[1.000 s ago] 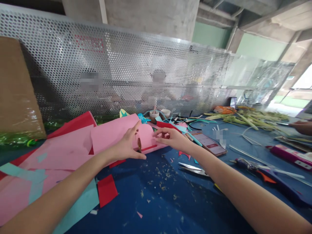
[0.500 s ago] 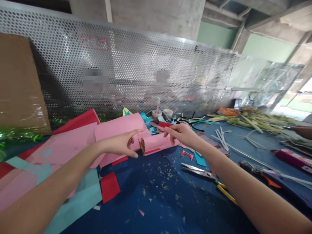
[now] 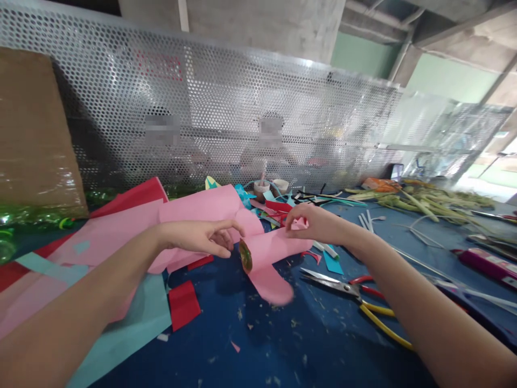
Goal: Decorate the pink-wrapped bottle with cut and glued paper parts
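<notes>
A pink paper roll lies on the blue table in front of me, wrapped around something with a greenish-brown round end. One rounded pink flap hangs out from it towards me, and another stands up behind. At the roll's left end is my left hand, its fingers apart and bent, holding nothing. My right hand has its thumb and fingers curled around the roll's right end. Yellow- and red-handled scissors lie below my right forearm.
Large pink paper sheets, light-blue paper and a red piece spread at left. Coloured scraps, small white cups and dried stalks lie farther back. A perforated metal screen stands behind. A purple box lies right.
The pink roll has turned, and a rounded flap now sticks out towards me. My right hand has moved to curl around the roll's right end. The left hand remains open beside it.
</notes>
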Motion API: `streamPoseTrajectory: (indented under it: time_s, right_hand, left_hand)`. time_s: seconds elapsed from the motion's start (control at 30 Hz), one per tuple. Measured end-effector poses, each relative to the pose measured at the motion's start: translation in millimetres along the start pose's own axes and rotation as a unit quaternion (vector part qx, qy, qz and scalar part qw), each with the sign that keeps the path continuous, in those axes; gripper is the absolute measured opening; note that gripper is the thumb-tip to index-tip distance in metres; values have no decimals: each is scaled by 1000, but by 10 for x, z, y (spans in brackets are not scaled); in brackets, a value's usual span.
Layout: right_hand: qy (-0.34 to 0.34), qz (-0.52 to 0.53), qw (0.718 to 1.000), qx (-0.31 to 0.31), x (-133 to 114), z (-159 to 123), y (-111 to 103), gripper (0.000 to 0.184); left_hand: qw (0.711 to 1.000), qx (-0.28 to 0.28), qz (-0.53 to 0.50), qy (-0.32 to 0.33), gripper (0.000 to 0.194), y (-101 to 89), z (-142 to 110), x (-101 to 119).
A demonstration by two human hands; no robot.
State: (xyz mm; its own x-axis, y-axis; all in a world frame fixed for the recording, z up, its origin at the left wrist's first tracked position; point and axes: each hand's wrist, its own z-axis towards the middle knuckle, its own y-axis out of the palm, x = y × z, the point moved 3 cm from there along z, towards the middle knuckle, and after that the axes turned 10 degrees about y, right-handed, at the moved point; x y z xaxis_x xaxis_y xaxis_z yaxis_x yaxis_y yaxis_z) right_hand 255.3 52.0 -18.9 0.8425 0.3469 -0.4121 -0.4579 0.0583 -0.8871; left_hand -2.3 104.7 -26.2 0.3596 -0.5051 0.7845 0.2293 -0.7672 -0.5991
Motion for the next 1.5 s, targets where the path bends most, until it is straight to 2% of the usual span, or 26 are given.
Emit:
streamPoseTrajectory:
  time_s: [0.07,0.17,0.23,0.37,0.5,0.6,0.67,0.7,0.8,0.87,0.93,1.1,1.2,1.37,1.5]
  right_hand:
    - [1,-8,1000,-10,0,-40,-40,18]
    - [-18,-16,998,-53,-8,-95,-14,51]
    - [-25,-19,997,-68,-3,-107,39,65]
    - [-23,-44,998,-34,28,-66,158,78]
    - [-17,-83,996,-10,29,-11,247,68]
    - [-12,-83,996,-13,2,11,270,55]
    - [-2,-81,997,-17,-9,19,272,54]
    - [6,-79,997,-18,-10,23,270,56]
    - [27,-74,997,-16,-5,28,256,65]
    - [32,-70,997,-12,-10,28,236,68]
    - [33,-67,997,-6,-28,24,202,68]
    - [42,-62,997,8,-86,-1,99,66]
    - [48,-60,997,8,-83,-12,67,66]
    - [57,-56,997,14,-15,-13,10,65]
    - [57,-47,997,21,29,-20,-64,58]
  left_hand:
    - [1000,-10,-8,-20,52,10,-2,-8]
    - [999,6,3,-31,54,24,18,-19]
    - [999,25,7,-38,54,30,28,-10]
    - [996,64,13,-62,60,24,22,40]
    - [990,93,33,-103,63,52,56,79]
    - [960,186,162,-136,73,91,114,164]
    - [917,269,280,-97,79,146,151,294]
    - [899,287,324,-63,81,196,171,360]
    - [896,241,373,18,83,379,234,442]
    - [902,205,377,41,83,456,262,406]
    - [902,202,379,54,87,478,280,339]
    - [893,248,367,85,105,442,299,228]
    - [892,275,351,71,110,410,300,200]
    - [912,310,257,80,126,318,309,132]
    - [938,311,150,39,127,259,304,-6]
